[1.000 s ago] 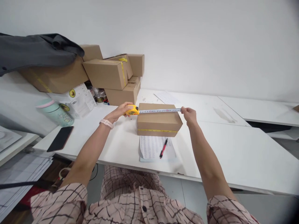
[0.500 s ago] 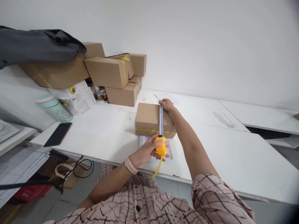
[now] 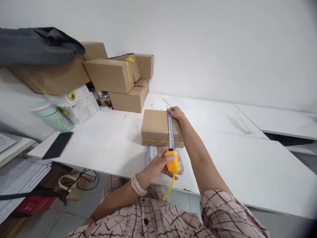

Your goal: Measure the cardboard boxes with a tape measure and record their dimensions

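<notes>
Tape measure [image 3: 172, 162] with a yellow case, gripped in the left hand [image 3: 158, 165], its steel blade [image 3: 170, 129] stretched over a brown cardboard carton [image 3: 155, 121] on a white surface [image 3: 106, 142]. Fingers of the right hand [image 3: 176, 113] curl closed at the blade's far end, by the carton's back edge; how hard they pinch cannot be told. The carton rests in front of the person, just beyond a printed sheet [image 3: 150, 154], with 1 yellow band [image 3: 153, 142] across its near side; the case is held just past that side.

The case looks to be hard plastic, light enough for 1 palm and best held around its flanks. The blade, thin and probably slick, should stay stiff lengthwise but buckle if pushed sideways; its tip is the place to pinch. A soft yellow strap [image 3: 169, 190] hangs loose below. The carton appears stiff-walled yet easily dented mid-panel, and 2 hands low on opposite sides would suit it. Its weight cannot be judged, the contents being hidden.
</notes>
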{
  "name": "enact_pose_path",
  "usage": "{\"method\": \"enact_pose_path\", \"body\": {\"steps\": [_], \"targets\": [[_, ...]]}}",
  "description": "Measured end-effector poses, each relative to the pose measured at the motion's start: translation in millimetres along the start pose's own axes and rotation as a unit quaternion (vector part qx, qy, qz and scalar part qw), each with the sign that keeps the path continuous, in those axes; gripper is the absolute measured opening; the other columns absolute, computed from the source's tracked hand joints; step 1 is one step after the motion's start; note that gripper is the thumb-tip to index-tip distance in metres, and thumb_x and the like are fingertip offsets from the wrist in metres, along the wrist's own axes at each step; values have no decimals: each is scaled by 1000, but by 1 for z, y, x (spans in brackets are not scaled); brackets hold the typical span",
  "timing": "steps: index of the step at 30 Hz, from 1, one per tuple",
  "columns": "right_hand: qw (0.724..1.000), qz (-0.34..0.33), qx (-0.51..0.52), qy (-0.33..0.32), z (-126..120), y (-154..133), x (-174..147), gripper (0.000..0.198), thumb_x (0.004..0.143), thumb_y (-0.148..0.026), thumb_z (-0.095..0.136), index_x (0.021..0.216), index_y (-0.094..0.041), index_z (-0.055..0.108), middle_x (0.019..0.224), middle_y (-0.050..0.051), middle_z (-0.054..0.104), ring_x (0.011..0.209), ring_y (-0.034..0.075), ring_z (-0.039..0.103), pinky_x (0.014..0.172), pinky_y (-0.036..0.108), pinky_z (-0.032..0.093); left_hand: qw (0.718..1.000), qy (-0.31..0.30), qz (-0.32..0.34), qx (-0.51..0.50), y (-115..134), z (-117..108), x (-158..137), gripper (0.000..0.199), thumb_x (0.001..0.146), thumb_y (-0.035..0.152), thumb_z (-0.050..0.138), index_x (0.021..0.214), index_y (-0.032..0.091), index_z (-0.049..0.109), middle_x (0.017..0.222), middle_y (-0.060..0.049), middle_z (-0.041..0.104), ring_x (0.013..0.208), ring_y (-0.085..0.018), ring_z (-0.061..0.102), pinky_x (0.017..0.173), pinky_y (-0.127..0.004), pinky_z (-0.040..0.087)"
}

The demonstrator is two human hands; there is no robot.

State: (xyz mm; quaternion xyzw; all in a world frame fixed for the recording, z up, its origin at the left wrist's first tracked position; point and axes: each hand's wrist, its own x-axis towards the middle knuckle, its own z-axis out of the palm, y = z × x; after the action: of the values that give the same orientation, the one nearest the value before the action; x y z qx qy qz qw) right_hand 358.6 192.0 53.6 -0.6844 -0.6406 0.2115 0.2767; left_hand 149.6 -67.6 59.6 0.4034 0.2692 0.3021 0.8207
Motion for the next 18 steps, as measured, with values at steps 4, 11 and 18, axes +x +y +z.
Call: {"method": "enact_pose_path", "body": {"steps": [4,11,18], "targets": [[1000,-6,5,1,3,-4,2,34,86,-53,59,72,-22,66,76,2,66,79,20,59,82,33,44,1000,11,0,2,2,0,5,53,75,56,77,108,23,53,109,-7,64,72,-20,73,56,-31,61],[950,-69,285,106,-43,10,-30,51,88,-63,56,110,-19,70,108,9,73,106,22,63,97,36,45,996,49,60,42,19,-27,-19,54,76,48,76,117,24,51,117,-9,63,82,-26,74,58,-32,60],[932,96,323,131,-42,69,-142,67,92,-73,42,132,-23,62,138,15,63,126,26,59,97,37,49,949,201,191,153,23,-104,-31,67,70,41,81,126,28,45,123,-6,58,89,-23,72,66,-33,62]]}}
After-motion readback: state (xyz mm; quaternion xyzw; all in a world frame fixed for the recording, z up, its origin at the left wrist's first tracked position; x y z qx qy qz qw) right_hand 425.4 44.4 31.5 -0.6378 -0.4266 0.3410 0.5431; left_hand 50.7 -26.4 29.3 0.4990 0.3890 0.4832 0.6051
